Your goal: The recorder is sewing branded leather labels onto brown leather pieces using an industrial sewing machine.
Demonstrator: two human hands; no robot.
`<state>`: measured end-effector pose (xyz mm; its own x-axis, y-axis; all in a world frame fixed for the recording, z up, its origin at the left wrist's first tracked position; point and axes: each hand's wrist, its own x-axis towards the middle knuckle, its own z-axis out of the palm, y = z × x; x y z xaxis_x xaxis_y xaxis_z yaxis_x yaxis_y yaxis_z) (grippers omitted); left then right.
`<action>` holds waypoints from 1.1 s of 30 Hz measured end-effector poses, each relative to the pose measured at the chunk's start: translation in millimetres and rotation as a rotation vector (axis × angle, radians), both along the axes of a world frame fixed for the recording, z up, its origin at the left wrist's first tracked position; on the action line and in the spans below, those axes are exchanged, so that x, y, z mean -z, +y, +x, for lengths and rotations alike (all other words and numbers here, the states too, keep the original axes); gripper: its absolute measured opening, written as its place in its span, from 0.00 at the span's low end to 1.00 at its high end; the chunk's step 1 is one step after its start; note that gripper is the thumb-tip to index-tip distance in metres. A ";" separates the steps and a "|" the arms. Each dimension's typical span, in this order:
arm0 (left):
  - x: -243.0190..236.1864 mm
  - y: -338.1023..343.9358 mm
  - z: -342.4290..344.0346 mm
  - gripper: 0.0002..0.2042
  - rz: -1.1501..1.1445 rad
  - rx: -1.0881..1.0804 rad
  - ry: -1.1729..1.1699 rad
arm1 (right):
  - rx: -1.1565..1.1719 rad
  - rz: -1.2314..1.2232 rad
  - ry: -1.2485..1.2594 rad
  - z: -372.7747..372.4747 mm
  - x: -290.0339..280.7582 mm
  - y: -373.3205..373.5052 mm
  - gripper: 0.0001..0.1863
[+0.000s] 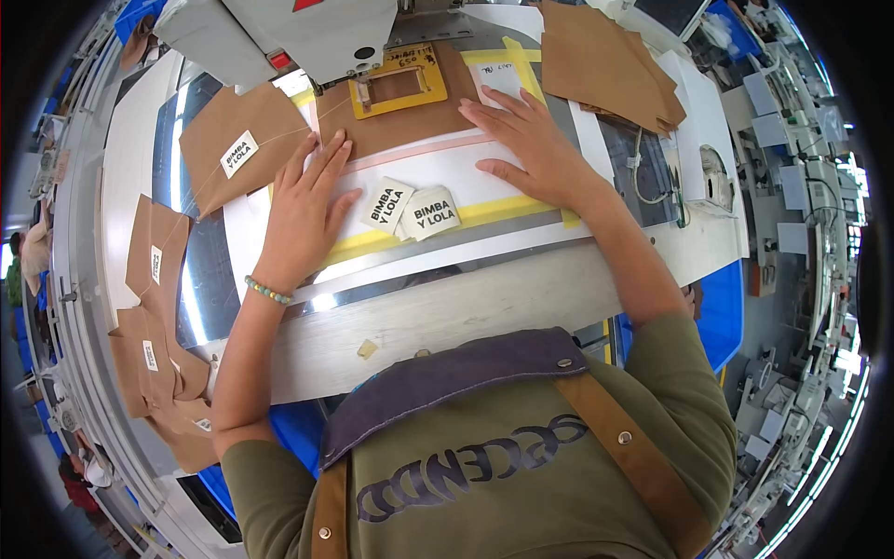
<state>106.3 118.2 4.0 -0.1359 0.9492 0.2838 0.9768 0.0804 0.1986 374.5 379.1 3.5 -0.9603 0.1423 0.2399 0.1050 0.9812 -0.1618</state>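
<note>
A brown fabric piece (pixel 400 132) lies under the head of a sewing machine (pixel 317 42). On top of it sits a yellow clamp frame (pixel 430 79) with a rectangular window. My left hand (pixel 312 210) rests flat, fingertips at the fabric's left corner, its thumb apart. My right hand (pixel 533 149) is spread with fingertips touching the fabric's right edge, beside a small white paper (pixel 498 76). Neither hand grasps anything. Between them a small pile of white printed labels (pixel 433 212) lies on a white sheet edged with yellow tape (pixel 503 207).
Brown pieces with sewn-on labels (pixel 223 154) lie to the left, joined by thread, with more hanging off the table's left edge (pixel 154 345). A stack of plain brown pieces (pixel 605 70) is at the far right. Blue bins (pixel 722 312) stand below the table.
</note>
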 end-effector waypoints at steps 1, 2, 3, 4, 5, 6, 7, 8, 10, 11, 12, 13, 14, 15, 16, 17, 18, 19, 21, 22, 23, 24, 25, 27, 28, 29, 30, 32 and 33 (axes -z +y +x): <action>0.7 -1.2 -0.8 0.29 -0.003 0.000 -0.003 | -0.002 -0.040 -0.004 0.2 0.6 1.2 0.37; 1.5 -2.7 -1.6 0.29 -0.004 0.012 -0.017 | -0.002 -0.043 -0.007 1.8 0.8 1.9 0.37; 1.9 -3.9 -1.8 0.29 -0.005 0.024 -0.030 | 0.005 -0.037 0.002 4.4 0.7 2.2 0.37; 1.5 -4.0 -0.4 0.29 -0.007 0.025 -0.035 | 0.013 -0.029 0.009 7.2 0.4 3.0 0.37; 0.0 -3.9 1.0 0.29 0.004 -0.003 -0.037 | 0.014 -0.031 0.004 8.2 -1.1 4.1 0.37; -1.2 -3.5 2.2 0.29 0.015 -0.031 -0.039 | 0.022 -0.093 0.020 9.1 -3.4 5.4 0.37; -1.8 -4.1 2.2 0.29 0.015 -0.030 -0.044 | 0.028 -0.154 0.037 10.0 -5.1 6.8 0.38; -2.0 -5.1 0.9 0.29 0.012 -0.036 -0.039 | 0.030 -0.154 0.032 10.3 -5.3 8.3 0.38; -2.1 -4.7 1.0 0.29 0.010 -0.037 -0.038 | -0.009 -0.123 0.126 8.3 -4.9 9.6 0.39; -2.0 -4.1 1.5 0.30 -0.020 -0.041 -0.033 | -0.005 -0.123 0.122 7.4 -4.5 8.0 0.39; -2.0 -3.2 1.6 0.30 -0.049 -0.044 -0.028 | -0.006 -0.087 0.077 6.8 -4.3 5.5 0.39; -1.8 -3.5 1.5 0.30 -0.048 -0.044 -0.032 | -0.010 -0.051 0.031 6.2 -3.9 4.2 0.40; -1.7 -4.1 0.5 0.31 -0.055 -0.054 -0.012 | -0.010 -0.050 0.027 5.8 -3.2 3.8 0.40; -1.6 -4.4 -0.2 0.32 -0.061 -0.065 0.008 | -0.002 -0.085 0.025 5.5 -2.2 3.6 0.40; -1.4 -3.6 -0.1 0.32 -0.058 -0.065 0.003 | 0.005 -0.118 0.023 6.1 -2.3 4.3 0.40; -1.3 -2.9 0.1 0.32 -0.061 -0.066 0.006 | 0.004 -0.116 0.019 7.4 -2.9 5.3 0.40; -1.3 -2.3 0.4 0.32 -0.064 -0.067 0.009 | 0.005 -0.122 0.016 8.8 -3.5 6.2 0.40; -1.6 -2.8 0.1 0.32 -0.065 -0.068 0.008 | 0.006 -0.132 0.015 9.4 -2.8 5.7 0.40; -2.1 -3.3 -0.6 0.32 -0.059 -0.048 -0.011 | 0.015 -0.126 0.014 8.4 -4.8 5.3 0.39; -2.3 -3.3 0.0 0.32 -0.059 -0.049 -0.010 | 0.025 -0.118 0.015 7.3 -5.8 5.6 0.39; -2.7 -3.0 1.2 0.31 -0.044 -0.049 -0.029 | 0.024 -0.118 0.017 7.0 -5.6 5.8 0.39; -3.1 -2.9 1.6 0.31 -0.029 -0.049 -0.048 | -0.001 -0.087 0.027 7.0 -5.5 6.0 0.38; -3.2 -3.5 1.0 0.31 -0.030 -0.050 -0.046 | -0.026 -0.056 0.036 7.2 -4.9 5.9 0.37; -3.4 -4.5 -0.6 0.30 -0.078 -0.022 -0.004 | -0.040 -0.016 -0.001 8.4 -3.2 6.0 0.36; -3.8 -3.8 0.1 0.30 -0.078 -0.021 -0.002 | -0.051 0.026 -0.041 8.9 -2.4 6.5 0.35; -4.2 -3.3 1.8 0.30 -0.080 -0.022 -0.009 | -0.050 0.026 -0.040 8.8 -1.1 6.8 0.35; -4.5 -3.0 2.9 0.29 -0.083 -0.022 -0.016 | -0.032 0.017 -0.042 8.6 0.5 7.2 0.36; -4.8 -3.0 3.5 0.29 -0.083 -0.020 -0.013 | -0.013 0.009 -0.044 7.8 1.2 7.8 0.36; -4.6 -2.6 3.4 0.29 -0.084 -0.019 -0.010 | -0.005 0.016 -0.072 7.7 1.0 7.2 0.36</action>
